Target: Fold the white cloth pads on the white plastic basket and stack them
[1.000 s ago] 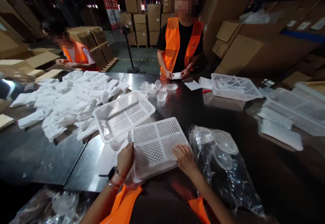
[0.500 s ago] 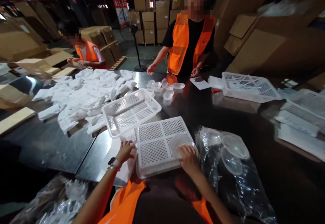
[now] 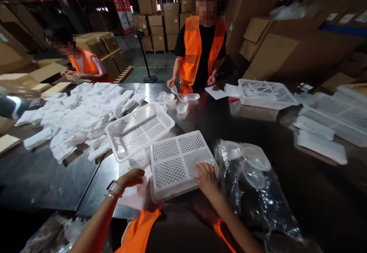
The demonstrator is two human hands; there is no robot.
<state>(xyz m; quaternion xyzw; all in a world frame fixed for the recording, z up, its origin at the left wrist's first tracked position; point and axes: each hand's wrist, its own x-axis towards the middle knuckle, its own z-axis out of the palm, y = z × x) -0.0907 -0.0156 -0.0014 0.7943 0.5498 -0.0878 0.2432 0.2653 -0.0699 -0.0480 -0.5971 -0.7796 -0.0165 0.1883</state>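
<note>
White perforated plastic makes up the tray (image 3: 174, 161) lying flat on the dark steel bench (image 3: 258, 126) right in front of the person; its floor is a lattice of small holes split into four panels by plain ribs, with a low rim all round. A clear, shallow plastic dish (image 3: 197, 158) sits in the tray's near right panel, and the right hand (image 3: 205, 177) lies on the dish's near edge with fingers spread flat, pressing rather than gripping. The left hand (image 3: 132, 177) hovers just beside the tray's left rim, over a white sheet (image 3: 130, 197), fingers curled loosely; I cannot tell whether they pinch anything. A second white tray (image 3: 139, 130) rests tilted just behind, overlapping the first one's far left corner. To the right lies a crinkled clear bag (image 3: 258, 191) holding more clear dishes. A heap of white packets (image 3: 77, 115) covers the bench's left side.
</note>
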